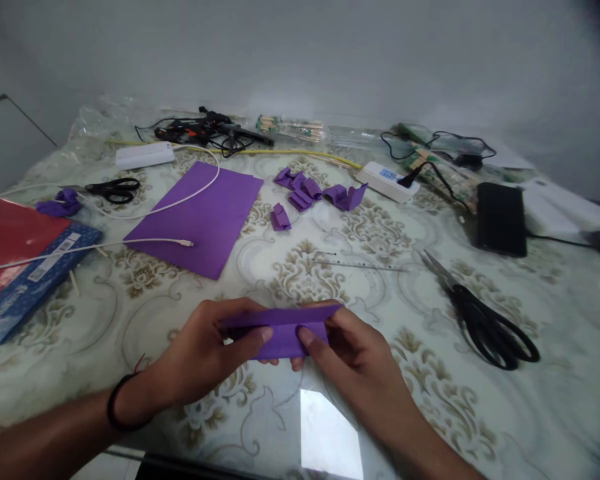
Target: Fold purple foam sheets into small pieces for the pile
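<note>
paper (287,343), purple folded strip: we pinch it, left hand (205,350) and right hand (363,357), thumbs (265,335) atop, seemingly steadying crease; black-handled metal scissors (473,312) aside, within reach.

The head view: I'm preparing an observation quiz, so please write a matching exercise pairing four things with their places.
Things
1. Folded purple paper
2. Larger scissors
3. Purple sheets
4. Red-and-blue packet

Places
A. At the picture's left edge
B. Right of the hands, tips pointing away from the person
C. Under the plug end of the white cable
D. Between the left hand and right hand, gripped by both

Pairs: 1-D, 2-B, 3-C, 4-A
</note>
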Tool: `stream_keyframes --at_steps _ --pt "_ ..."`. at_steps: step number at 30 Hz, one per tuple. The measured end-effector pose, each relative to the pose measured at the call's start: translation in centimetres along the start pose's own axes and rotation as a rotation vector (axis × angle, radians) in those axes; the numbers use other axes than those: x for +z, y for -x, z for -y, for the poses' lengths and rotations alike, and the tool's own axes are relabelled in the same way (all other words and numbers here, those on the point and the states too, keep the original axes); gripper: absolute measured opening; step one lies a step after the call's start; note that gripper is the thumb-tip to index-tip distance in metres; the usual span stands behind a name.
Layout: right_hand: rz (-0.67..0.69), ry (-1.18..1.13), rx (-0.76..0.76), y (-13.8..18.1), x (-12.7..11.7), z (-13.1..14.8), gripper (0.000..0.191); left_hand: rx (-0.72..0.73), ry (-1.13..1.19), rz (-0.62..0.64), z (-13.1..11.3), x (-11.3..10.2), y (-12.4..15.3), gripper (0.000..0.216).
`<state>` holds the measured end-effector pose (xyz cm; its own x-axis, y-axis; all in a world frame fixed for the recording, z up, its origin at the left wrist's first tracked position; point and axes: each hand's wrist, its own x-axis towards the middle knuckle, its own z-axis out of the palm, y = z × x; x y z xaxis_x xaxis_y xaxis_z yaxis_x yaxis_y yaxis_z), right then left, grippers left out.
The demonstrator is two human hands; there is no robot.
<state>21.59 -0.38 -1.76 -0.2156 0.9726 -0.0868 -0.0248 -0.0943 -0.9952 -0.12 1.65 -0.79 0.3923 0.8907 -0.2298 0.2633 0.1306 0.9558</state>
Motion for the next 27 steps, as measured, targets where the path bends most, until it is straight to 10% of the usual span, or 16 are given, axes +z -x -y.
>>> stream_keyframes --at_steps 27 --pt "0.099 -0.058 0.060 0.20 -0.24 0.68 0.018 -0.052 0.323 0.069 0.45 0.23 0.04 0.016"
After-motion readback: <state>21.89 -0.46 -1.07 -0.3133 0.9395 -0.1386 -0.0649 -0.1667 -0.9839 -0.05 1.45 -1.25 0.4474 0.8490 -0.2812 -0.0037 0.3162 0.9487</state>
